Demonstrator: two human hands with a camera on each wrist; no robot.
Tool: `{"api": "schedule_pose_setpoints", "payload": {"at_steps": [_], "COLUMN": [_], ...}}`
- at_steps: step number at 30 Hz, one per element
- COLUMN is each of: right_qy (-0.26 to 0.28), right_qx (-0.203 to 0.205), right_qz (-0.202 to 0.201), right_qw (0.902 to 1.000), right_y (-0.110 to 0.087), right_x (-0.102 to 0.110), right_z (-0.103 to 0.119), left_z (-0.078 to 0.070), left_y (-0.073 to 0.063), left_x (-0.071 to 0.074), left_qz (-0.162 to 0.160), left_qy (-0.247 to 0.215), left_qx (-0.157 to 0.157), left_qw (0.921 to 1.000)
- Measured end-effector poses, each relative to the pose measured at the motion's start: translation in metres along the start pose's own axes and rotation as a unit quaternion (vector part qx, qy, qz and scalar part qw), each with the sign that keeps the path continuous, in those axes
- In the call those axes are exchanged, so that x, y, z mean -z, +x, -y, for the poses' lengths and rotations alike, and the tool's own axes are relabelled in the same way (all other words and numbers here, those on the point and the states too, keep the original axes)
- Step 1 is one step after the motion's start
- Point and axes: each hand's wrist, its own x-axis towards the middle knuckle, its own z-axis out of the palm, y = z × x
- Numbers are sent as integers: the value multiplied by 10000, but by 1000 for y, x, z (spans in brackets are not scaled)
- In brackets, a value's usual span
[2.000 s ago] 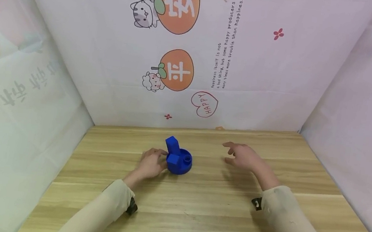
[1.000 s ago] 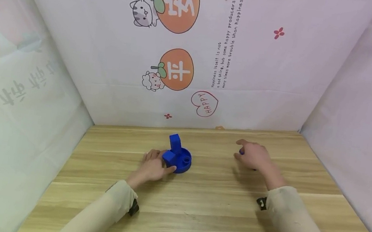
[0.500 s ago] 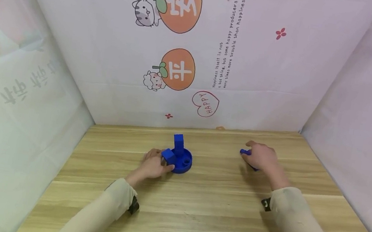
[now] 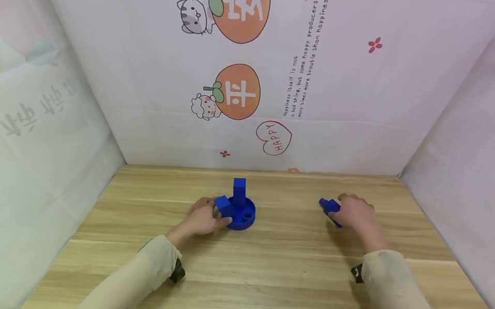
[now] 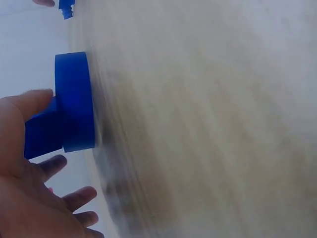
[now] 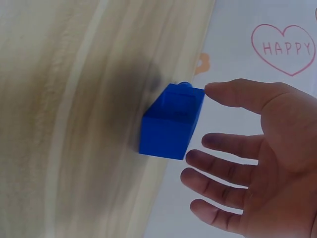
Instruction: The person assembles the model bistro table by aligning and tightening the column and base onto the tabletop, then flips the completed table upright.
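A round blue base (image 4: pixel 245 222) with a raised rim stands on the table, two square posts and a small hollow ring rising from it. My left hand (image 4: pixel 201 220) is at its left side, thumb beside the leaning post (image 4: pixel 224 205). In the left wrist view the thumb (image 5: pixel 37 103) overlaps that post, and the other fingers are spread below it. To the right lies a blue block with a stepped peg (image 4: pixel 332 207). My right hand (image 4: pixel 357 216) is beside it, fingers apart; in the right wrist view the thumb tip meets or nearly meets the block (image 6: pixel 166 134).
The wooden table (image 4: pixel 257 291) runs back to a white printed cloth wall (image 4: pixel 328 108). More cloth walls, left (image 4: pixel 41 148) and right (image 4: pixel 472 194), enclose the sides.
My right hand has shifted right, uncovering the blue pegged block, which was mostly hidden under the fingers. The round base has turned, and my left thumb has come round its near side.
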Motion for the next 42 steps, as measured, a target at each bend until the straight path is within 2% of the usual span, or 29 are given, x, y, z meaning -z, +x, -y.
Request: {"api": "schedule_pose_setpoints", "payload": {"at_steps": [3, 9, 13, 22, 31, 42], "right_qy": [20, 100, 126, 258, 479, 789], "right_qx": [-53, -273, -387, -354, -138, -69], "right_qz": [85, 171, 266, 132, -264, -871], "right_qw": [9999, 9994, 9988, 9990, 9984, 9930], "right_y": [1, -1, -1, 1, 0, 2], "right_x": [-4, -6, -7, -12, -9, -4], "right_z": [-4, -13, -17, -21, -18, -12], "left_z": [2, 3, 4, 5, 7, 6], "left_y": [1, 5, 7, 5, 4, 4], "left_x": [-2, -2, -2, -2, 0, -1], "left_qz": [96, -66, 13, 9, 54, 18], "left_qy": [-74, -185, -140, -167, -349, -381], "left_qx": [43, -85, -9, -7, -49, -27], "left_qw": [9999, 9998, 9999, 9999, 9994, 9993]}}
